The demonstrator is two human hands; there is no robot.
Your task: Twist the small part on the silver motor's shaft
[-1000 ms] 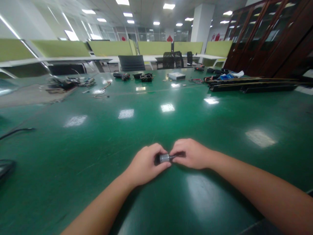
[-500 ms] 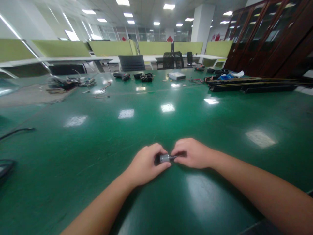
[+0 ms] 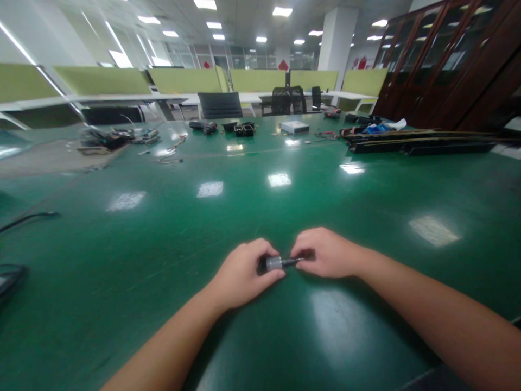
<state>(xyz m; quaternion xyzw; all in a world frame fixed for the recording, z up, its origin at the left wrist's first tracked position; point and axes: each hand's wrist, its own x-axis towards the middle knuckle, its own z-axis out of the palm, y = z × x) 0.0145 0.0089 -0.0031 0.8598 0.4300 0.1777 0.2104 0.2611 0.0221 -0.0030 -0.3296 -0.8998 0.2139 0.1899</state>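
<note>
My left hand [image 3: 244, 271] is closed around a small grey and black cylinder [image 3: 274, 263], with thumb and index finger along its sides. From the cylinder's right end sticks out a thin dark shaft [image 3: 290, 262], pointing right. At the far end of this shaft is my right hand [image 3: 325, 254], its thumb and index fingertip pinched about the tip. Its other fingers are curled. Both hands rest low over the green tabletop [image 3: 244, 217]. The part of the cylinder inside my left palm is hidden, so its exact kind is unclear.
A dark cable [image 3: 30, 218] lies at the left edge. Tangled parts [image 3: 118, 138], black pieces [image 3: 240, 128], a white box [image 3: 294, 127] and long black bars [image 3: 419, 142] lie along the far side. Chairs [image 3: 220, 104] stand beyond.
My right hand has shifted slightly right along the shaft, so more of the shaft shows between the hands. My left hand and the cylinder have stayed in place.
</note>
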